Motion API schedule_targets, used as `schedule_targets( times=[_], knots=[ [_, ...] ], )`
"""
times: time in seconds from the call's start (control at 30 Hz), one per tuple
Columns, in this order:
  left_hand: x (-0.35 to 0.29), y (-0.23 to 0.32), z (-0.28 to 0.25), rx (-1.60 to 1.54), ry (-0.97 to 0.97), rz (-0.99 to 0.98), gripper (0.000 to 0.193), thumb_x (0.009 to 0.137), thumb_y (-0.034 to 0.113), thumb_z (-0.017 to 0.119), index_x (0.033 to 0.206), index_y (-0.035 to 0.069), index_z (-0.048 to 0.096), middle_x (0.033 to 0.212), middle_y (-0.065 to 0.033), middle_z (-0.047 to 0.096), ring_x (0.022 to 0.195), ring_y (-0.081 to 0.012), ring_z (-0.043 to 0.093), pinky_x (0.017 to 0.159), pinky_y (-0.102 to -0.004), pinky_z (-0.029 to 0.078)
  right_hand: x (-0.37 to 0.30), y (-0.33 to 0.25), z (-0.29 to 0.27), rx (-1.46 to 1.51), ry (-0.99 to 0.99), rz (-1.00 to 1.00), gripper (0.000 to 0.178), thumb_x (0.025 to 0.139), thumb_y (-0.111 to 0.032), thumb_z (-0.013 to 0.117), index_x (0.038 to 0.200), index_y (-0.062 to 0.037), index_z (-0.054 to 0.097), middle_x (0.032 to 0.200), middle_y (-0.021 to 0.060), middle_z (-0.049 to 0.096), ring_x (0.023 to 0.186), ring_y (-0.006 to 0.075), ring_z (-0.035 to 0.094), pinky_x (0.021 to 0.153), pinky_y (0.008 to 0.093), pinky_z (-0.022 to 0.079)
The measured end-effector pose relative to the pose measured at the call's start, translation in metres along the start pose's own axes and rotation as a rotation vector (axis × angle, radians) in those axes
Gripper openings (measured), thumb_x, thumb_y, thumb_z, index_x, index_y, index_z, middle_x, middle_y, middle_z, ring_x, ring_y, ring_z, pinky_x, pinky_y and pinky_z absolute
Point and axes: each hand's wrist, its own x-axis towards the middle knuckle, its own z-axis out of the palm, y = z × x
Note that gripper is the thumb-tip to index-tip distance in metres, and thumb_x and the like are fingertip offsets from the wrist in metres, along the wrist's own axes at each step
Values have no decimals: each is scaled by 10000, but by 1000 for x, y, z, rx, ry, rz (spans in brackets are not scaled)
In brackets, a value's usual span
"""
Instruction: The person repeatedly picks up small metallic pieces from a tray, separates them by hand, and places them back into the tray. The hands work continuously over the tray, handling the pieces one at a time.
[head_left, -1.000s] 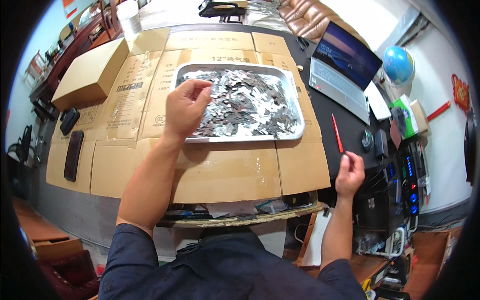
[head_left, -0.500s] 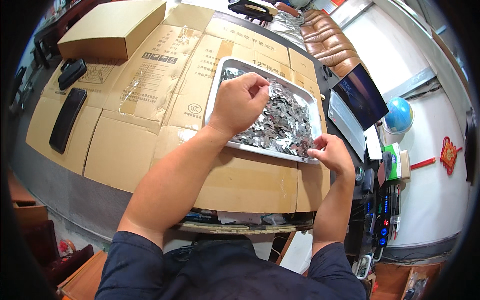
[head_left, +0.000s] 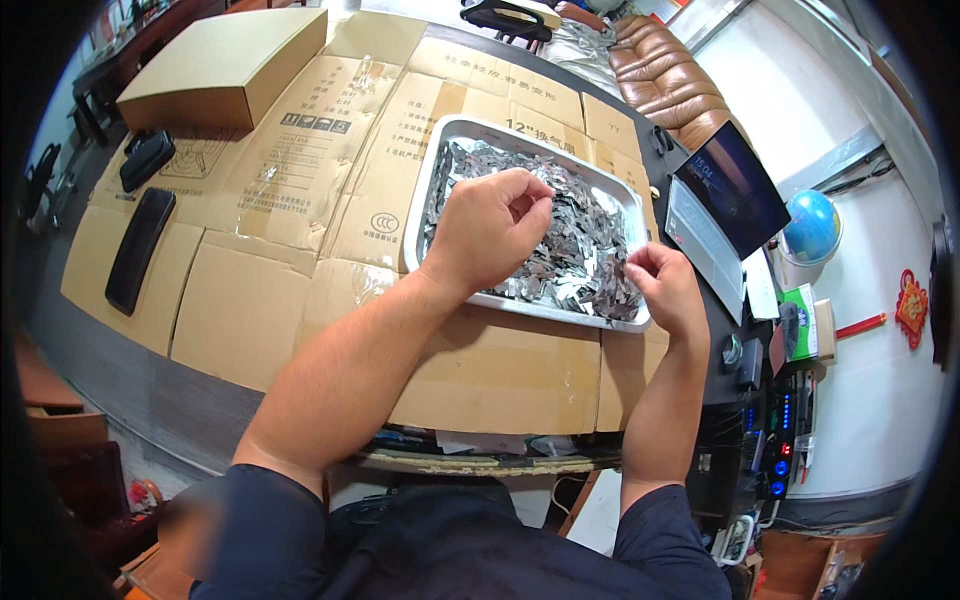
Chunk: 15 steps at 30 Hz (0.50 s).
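Though near tray rim (head_left: 560,314), hands (head_left: 488,230) (head_left: 674,290) apart

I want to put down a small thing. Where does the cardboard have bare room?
Bare cardboard lies between the phone and the left forearm, and on the near side of the tray, between both forearms. The tray is crowded: silvery pieces fill it, with the left hand above and the right hand at its right edge.
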Motion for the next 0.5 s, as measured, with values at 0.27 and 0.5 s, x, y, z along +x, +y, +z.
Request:
schedule_targets(
  times=[0.27, 0.5],
  knots=[
    [-6, 1, 16, 67, -156, 61, 174, 863, 136, 726, 957, -11, 728, 854, -132, 738, 731, -222, 728, 700, -341, 573, 4, -16, 33, 441, 73, -81, 156, 938, -113, 739, 859, 0, 667, 701, -21, 604, 639, 53, 503, 571, 247, 418],
    [-16, 6, 33, 222, -195, 258, 201, 847, 101, 756, 1028, 24, 717, 1001, -129, 683, 880, -305, 694, 769, -389, 567, 3, -14, 44, 648, 2, -60, 154, 972, -128, 709, 884, -5, 681, 770, 9, 655, 682, 64, 548, 611, 260, 465]
  ],
)
